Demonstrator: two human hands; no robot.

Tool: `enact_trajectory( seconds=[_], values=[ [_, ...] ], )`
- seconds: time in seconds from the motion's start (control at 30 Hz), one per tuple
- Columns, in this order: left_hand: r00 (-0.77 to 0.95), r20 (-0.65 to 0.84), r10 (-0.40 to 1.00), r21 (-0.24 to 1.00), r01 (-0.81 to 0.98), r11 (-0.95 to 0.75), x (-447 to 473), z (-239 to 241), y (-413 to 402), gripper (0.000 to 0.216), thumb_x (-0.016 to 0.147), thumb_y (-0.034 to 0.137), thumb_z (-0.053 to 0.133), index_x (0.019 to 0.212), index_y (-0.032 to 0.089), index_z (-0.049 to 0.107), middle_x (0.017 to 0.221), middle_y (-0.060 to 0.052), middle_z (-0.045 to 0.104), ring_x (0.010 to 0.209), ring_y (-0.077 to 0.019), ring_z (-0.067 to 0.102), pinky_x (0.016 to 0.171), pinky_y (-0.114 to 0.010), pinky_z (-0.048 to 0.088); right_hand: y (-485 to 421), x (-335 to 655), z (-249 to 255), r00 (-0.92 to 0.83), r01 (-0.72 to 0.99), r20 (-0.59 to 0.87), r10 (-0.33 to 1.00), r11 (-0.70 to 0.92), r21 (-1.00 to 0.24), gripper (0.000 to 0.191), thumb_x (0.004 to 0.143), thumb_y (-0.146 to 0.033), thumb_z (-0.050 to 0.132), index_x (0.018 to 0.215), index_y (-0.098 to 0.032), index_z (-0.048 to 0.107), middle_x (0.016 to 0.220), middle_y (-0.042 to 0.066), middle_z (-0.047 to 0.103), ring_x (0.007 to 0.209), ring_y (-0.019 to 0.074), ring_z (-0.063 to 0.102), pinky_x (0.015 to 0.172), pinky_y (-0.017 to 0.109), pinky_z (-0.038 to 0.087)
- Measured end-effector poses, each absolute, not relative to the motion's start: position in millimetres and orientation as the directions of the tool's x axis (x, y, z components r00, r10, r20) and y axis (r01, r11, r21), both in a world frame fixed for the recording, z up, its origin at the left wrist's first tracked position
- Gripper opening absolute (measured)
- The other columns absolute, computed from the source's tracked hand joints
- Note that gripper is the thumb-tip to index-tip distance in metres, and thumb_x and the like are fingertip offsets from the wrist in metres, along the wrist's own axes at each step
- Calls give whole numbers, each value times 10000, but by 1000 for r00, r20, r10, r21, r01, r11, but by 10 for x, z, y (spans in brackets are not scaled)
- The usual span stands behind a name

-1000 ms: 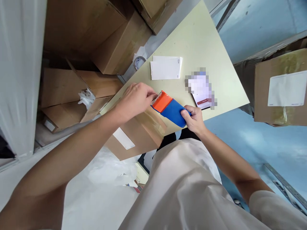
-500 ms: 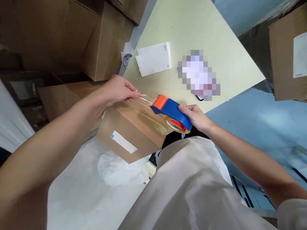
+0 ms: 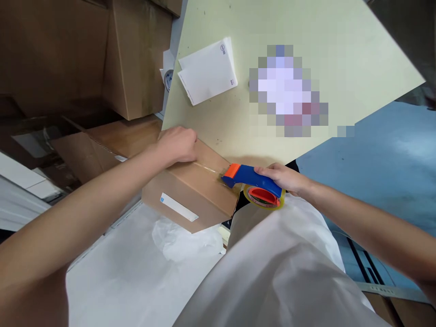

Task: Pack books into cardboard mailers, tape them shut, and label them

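Observation:
A closed brown cardboard box [image 3: 211, 190] with a white label [image 3: 179, 206] on its side sits at the table's near left corner. My left hand [image 3: 179, 144] is closed and pressed to the box's far end, fingers curled under at the end of a clear packing tape strip [image 3: 207, 168]. That strip lies along the box's top seam toward a blue and orange tape dispenser [image 3: 250, 176]. My right hand [image 3: 284, 176] is wrapped round the dispenser's blue body, thumb on top. The dispenser's orange tip is at the box's near top edge, and a tape roll [image 3: 264, 196] hangs below.
Two white cards [image 3: 207, 72] lie overlapping on the pale table [image 3: 218, 22], with a pixelated item [image 3: 284, 88] to their right. Large cardboard boxes [image 3: 136, 59] are stacked at the left. A crumpled clear plastic bag [image 3: 187, 238] lies below the box on a white surface [image 3: 116, 277].
My left hand has come down from above onto the box's far end. My right hand has lowered the dispenser toward the box's near edge, and the tape now lies along the top.

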State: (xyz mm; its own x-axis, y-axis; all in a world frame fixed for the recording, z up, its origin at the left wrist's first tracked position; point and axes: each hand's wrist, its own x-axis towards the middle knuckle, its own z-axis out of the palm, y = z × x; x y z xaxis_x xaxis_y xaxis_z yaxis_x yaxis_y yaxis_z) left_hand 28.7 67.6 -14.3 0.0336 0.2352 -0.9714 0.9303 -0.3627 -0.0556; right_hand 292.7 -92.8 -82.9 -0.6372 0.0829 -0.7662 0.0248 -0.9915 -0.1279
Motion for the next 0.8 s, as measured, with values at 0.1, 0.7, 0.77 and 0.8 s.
enact_trajectory(
  seconds=[0.1,0.7,0.77,0.8],
  values=[
    [-10,-965,263,-137,873,-469,475,-50,604,528,664,484,687,1131,239,662,932,-147,700,989,-397,612,825,-504,430,-989,2885,-836,-664,-16,-733,150,-982,-187,499,751,-628,653,501,-198,623,466,44,625,373,141,524,337,262,361],
    [309,-919,246,136,834,-535,345,368,325,842,767,708,483,1458,241,362,1488,-113,414,1388,-385,284,1090,-503,167,-1046,2778,-837,-615,9,-784,88,-993,-118,442,774,-600,654,669,-175,715,606,82,699,491,190,615,422,304,467],
    [379,-924,55,295,795,-530,229,399,238,960,663,776,536,1434,219,406,1514,-108,379,1394,-362,287,1119,-452,138,-1049,2776,-859,-627,-49,-771,113,-993,-106,386,782,-557,670,747,-179,737,697,85,736,582,221,666,495,329,528],
    [383,-924,-18,337,787,-517,170,397,189,989,628,779,565,1429,220,414,1523,-108,367,1395,-352,293,1125,-428,134,-1047,2772,-874,-641,-92,-754,143,-990,-109,355,795,-534,668,799,-188,745,750,78,750,635,230,688,538,337,555]
  ],
)
